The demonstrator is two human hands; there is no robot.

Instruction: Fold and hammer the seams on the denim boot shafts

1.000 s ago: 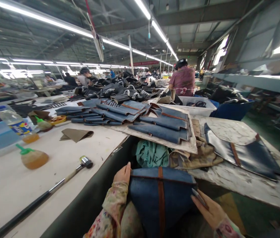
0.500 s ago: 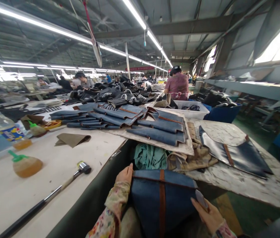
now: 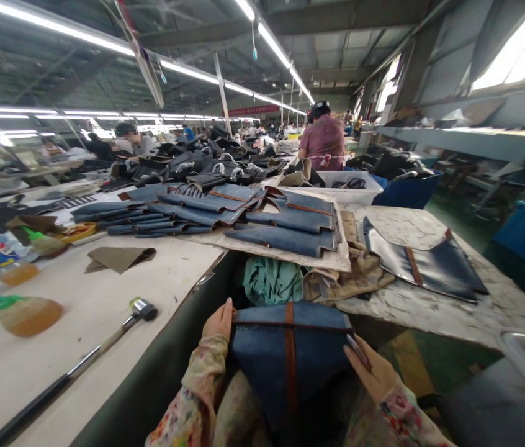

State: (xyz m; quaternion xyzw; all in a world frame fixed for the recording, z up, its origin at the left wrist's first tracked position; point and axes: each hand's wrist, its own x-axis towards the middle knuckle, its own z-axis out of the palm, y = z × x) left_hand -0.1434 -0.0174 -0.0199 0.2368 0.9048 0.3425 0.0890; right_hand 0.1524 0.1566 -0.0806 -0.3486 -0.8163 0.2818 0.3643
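Observation:
A dark blue leather piece (image 3: 267,357) with a brown strap down its middle lies in front of me, below the table edge. My left hand (image 3: 218,321) grips its upper left corner, fingers curled over the edge. My right hand (image 3: 372,372) presses against its right side and holds a thin flat tool (image 3: 359,351) between the fingers.
A hammer (image 3: 104,343) lies on the white table (image 3: 58,347) to the left, near glue bottles (image 3: 20,313). Stacks of blue leather pieces (image 3: 285,233) sit ahead, with a teal cloth (image 3: 272,280) below them. A dark leather panel (image 3: 425,264) lies on the right. A person in pink (image 3: 323,141) works farther back.
The view has swung right and down slightly, so everything shifts left in the picture. Both hands keep their hold on the blue piece.

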